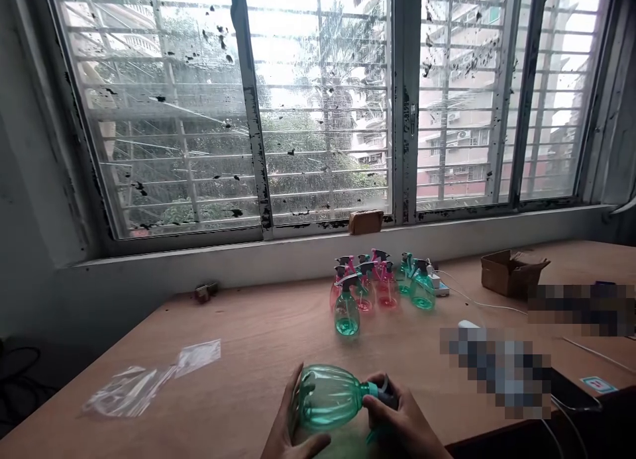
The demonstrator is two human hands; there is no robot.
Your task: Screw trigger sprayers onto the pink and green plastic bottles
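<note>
A green see-through spray bottle (328, 397) lies on its side over the near edge of the wooden table (238, 353). My left hand (287, 432) cups the bottle's round body from below. My right hand (405, 422) is wrapped around its neck and the grey trigger head (385, 394). Further back on the table stands a cluster of several upright spray bottles, pink ones (382, 288) and green ones (346, 311), all with grey trigger heads.
Clear plastic bags (149, 379) lie on the table's left part. A small open cardboard box (509, 271) sits at the right, with a white cable (487, 303) and a power strip near the bottles. A wide barred window (322, 101) runs behind the table.
</note>
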